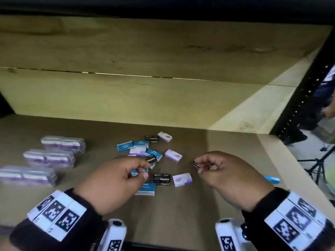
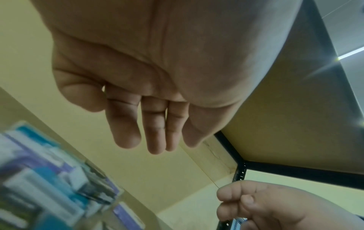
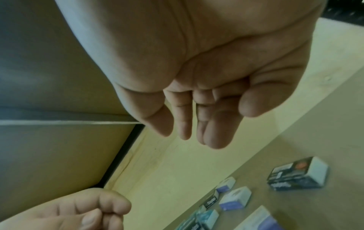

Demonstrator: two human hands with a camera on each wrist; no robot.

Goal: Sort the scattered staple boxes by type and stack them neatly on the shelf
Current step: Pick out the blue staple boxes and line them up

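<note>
Pale wooden back wall [image 1: 126, 51], black perforated upright [image 1: 304, 98], tripod [image 1: 319, 163]

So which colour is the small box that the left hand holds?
Black with white lettering; the box in the left hand shows best in the head view.

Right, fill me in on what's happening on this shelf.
A person is sorting small staple boxes on a wooden shelf. The left hand pinches a black box just above the loose pile, and the right hand pinches another small black box beside it. Blue, purple and black boxes are still scattered in the middle, with one blue box off to the right. Three wrapped purple packs sit in a row on the left. No sorted stacks of loose boxes show yet.
</note>
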